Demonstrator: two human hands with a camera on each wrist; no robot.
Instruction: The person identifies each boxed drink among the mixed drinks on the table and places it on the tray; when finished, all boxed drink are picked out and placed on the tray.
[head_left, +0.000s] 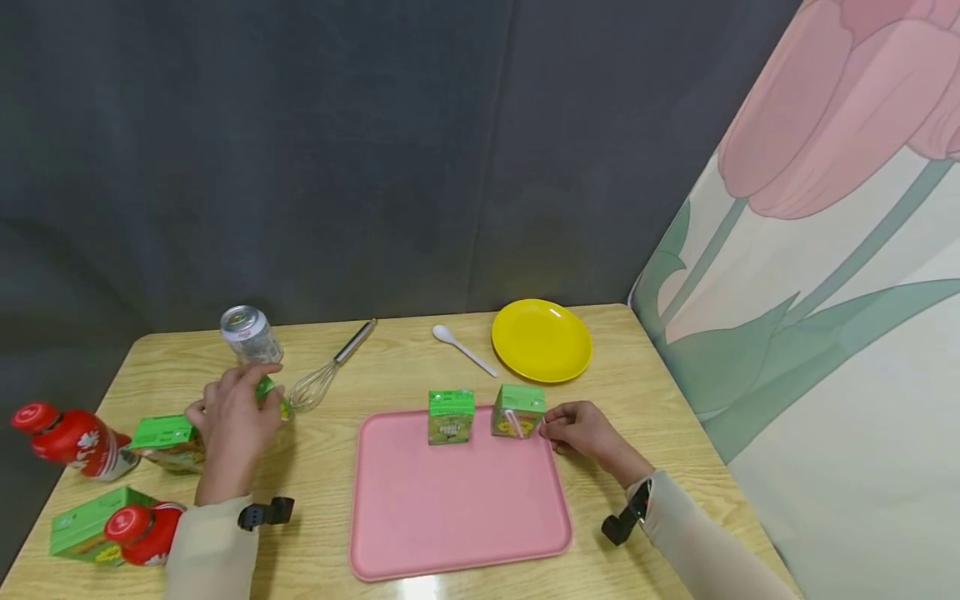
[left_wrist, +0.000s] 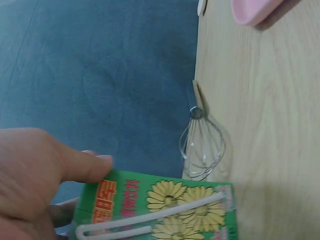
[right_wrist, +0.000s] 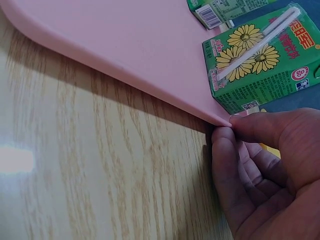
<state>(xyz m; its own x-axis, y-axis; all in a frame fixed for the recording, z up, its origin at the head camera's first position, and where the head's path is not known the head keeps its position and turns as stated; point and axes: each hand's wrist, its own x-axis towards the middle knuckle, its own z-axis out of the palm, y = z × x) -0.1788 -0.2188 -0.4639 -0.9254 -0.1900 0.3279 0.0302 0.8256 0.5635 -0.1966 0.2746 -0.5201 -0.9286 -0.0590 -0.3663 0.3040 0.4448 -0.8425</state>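
Note:
My left hand point(head_left: 238, 421) holds a green drink carton point(left_wrist: 160, 207) with a white straw and yellow flowers on its face. In the head view the hand hides most of that carton. My right hand point(head_left: 592, 435) pinches the right rim of a pink tray point(head_left: 457, 500) between thumb and fingers. Right beside those fingers, a second green carton point(head_left: 519, 410) stands on the tray with its straw facing front. Another green carton point(head_left: 451, 417) stands to its left, also at the tray's back edge.
Around my left arm are red bottles point(head_left: 82, 446) and more green cartons point(head_left: 93, 525). A silver can point(head_left: 251, 333) stands behind the left hand, and a whisk point(head_left: 330, 367) lies right of it. A white spoon point(head_left: 465, 350) and a yellow plate point(head_left: 542, 342) lie behind the tray.

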